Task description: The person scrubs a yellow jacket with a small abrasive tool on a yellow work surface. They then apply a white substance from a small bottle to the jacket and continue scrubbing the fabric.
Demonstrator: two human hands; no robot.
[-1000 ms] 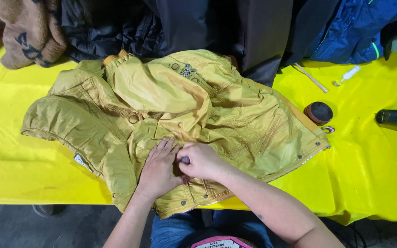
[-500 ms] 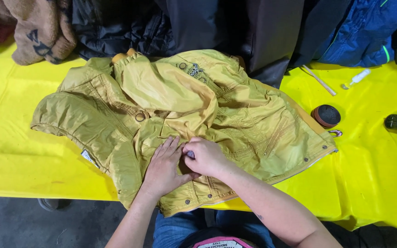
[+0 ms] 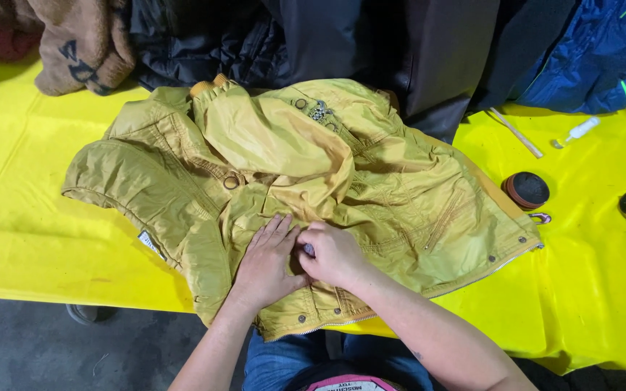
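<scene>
You had the mustard-yellow quilted nylon jacket (image 3: 313, 195) spread flat on the yellow-covered bench (image 3: 603, 289), so its front lay steady. At six o'clock, your left hand (image 3: 266, 261) pressed open-palmed on the fabric while your right hand (image 3: 335, 253) closed in a pinching grip on a small pale item I could not identify.

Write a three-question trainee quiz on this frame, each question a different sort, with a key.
1. True or false: both hands rest on the yellow jacket.
2. Which lies nearest the jacket's right hem? A) round brown tin B) small clear bottle C) thin stick
3. What colour is the table cover?

Key
1. True: the left hand lies flat and the right hand pinches a small part, too hidden to identify.
2. A
3. Yellow
</scene>
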